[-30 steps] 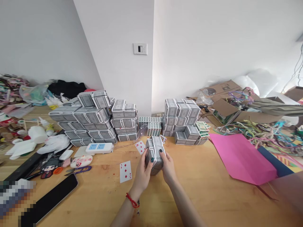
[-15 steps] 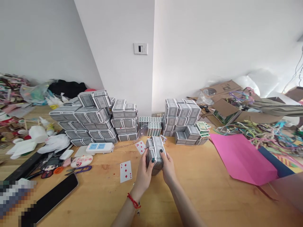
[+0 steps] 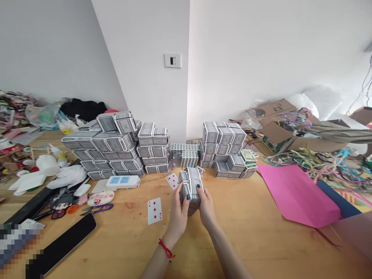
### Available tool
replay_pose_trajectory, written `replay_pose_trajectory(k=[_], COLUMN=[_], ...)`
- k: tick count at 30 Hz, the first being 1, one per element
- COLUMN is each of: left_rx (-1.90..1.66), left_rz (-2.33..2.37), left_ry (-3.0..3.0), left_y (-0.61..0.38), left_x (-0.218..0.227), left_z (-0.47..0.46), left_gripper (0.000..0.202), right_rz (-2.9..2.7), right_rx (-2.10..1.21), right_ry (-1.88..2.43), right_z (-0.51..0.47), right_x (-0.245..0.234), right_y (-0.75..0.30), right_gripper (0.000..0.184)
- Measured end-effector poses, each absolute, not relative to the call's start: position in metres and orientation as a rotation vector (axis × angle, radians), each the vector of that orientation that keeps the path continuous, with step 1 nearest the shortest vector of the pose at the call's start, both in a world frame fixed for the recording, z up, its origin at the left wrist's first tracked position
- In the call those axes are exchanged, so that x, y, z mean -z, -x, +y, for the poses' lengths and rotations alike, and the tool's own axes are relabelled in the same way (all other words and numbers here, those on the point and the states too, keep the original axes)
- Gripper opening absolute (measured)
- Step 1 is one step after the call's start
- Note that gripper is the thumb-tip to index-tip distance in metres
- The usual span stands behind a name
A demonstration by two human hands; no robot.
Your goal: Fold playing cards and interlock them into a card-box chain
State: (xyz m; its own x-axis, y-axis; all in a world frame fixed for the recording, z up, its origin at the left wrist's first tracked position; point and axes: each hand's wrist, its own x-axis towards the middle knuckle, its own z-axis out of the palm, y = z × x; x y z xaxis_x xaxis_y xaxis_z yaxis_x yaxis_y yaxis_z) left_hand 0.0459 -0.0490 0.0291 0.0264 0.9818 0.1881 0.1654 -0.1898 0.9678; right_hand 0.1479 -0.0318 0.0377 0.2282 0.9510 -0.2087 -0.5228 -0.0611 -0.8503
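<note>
My left hand (image 3: 178,217) and my right hand (image 3: 205,206) are both closed round a block of grey-patterned card packs (image 3: 190,186), held just above the wooden table (image 3: 238,232) in the middle of the view. A red string bracelet is on my left wrist. Two loose playing cards lie face up close by: a three of diamonds (image 3: 154,211) to the left of my hands and another diamond card (image 3: 172,181) just beyond them.
Stacks of card packs (image 3: 116,145) stand against the wall at left and more card packs (image 3: 225,149) at right. A power strip (image 3: 122,181), scissors (image 3: 97,209), a black phone (image 3: 62,244), pink paper (image 3: 296,195) and cardboard boxes (image 3: 279,131) with coloured strips surround the middle.
</note>
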Motion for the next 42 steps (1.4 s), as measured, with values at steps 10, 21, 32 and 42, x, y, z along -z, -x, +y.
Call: replay_pose_trajectory(k=[10, 21, 32, 42], left_rx=[-1.246, -1.210, -1.289, -1.282], left_rz=[1.193, 1.179, 1.160, 1.057], left_ry=[-1.505, -1.513, -1.429, -1.421], left_y=[-0.044, -0.044, -0.047, -0.051], left_x=[-0.036, -0.035, -0.030, -0.028], left_z=[-0.050, -0.051, -0.057, -0.060], left_gripper=[0.047, 0.050, 0.053, 0.059], right_rz=[-0.561, -0.571, -0.619, -0.669], right_rx=[-1.286, -1.315, -1.379, -1.128], right_ry=[1.035, 0.994, 0.964, 0.976], right_z=[-0.035, -0.037, -0.043, -0.045], right_x=[-0.043, -0.045, -0.038, -0.044], right_y=[-0.148, -0.149, -0.158, -0.161], right_gripper=[0.030, 0.029, 0.028, 0.045])
